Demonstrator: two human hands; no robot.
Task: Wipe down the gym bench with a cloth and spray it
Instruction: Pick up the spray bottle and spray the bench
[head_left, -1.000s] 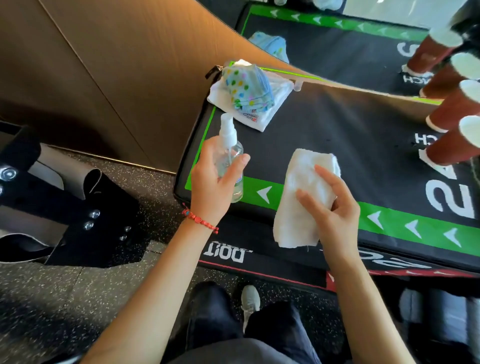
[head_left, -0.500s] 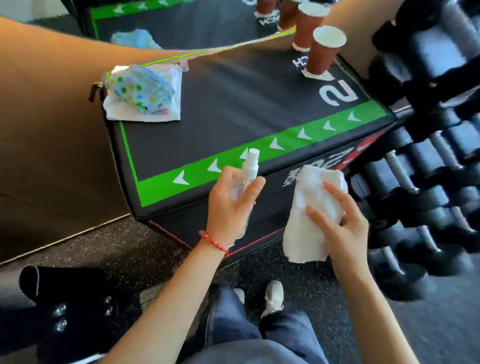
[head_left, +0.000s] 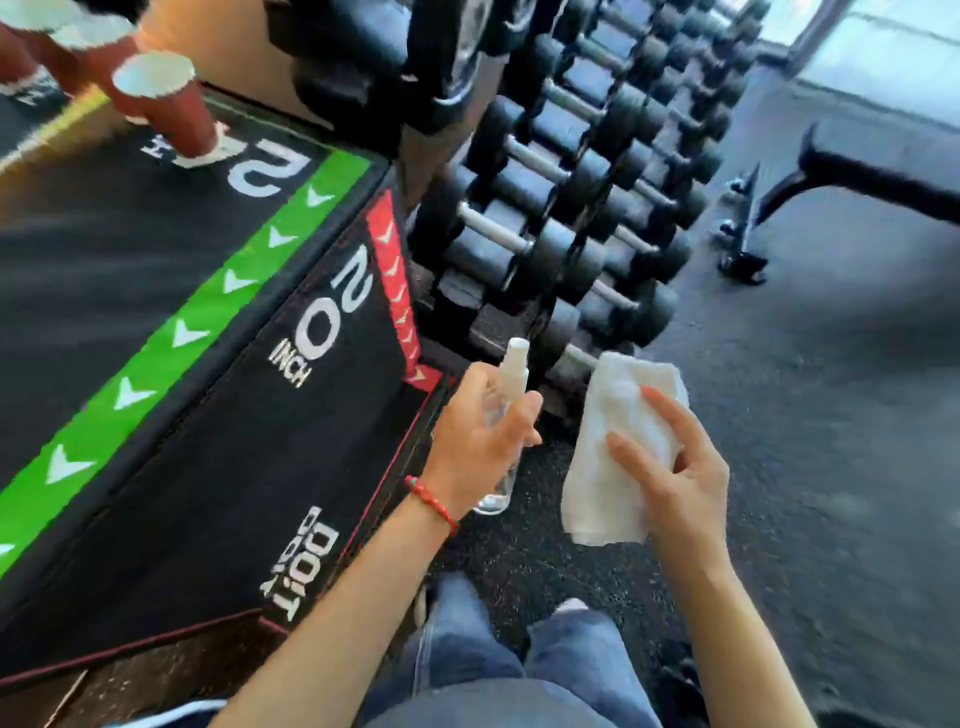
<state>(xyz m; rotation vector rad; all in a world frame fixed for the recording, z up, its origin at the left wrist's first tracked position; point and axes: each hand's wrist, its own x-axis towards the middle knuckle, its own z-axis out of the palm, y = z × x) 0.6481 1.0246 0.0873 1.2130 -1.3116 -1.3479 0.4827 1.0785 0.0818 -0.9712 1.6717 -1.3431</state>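
Note:
My left hand (head_left: 475, 441) grips a small clear spray bottle (head_left: 506, 410) with a white nozzle, held upright in front of me. My right hand (head_left: 670, 467) holds a folded white cloth (head_left: 613, 457), its lower end hanging loose. Both hands are over the dark speckled floor, off the corner of the black plyo box (head_left: 197, 415). Far away at the upper right, a black gym bench (head_left: 857, 176) stands on the floor, only its frame and one end of the pad showing.
A long rack of black dumbbells (head_left: 571, 208) runs from just ahead of my hands toward the back. Brown paper cups (head_left: 161, 104) stand on the plyo box's top at the upper left. My legs in jeans (head_left: 519, 660) and my shoes show below.
The view has swung right, away from the plyo box's top toward the dumbbell rack and the bench. Both hands keep the same hold on bottle and cloth.

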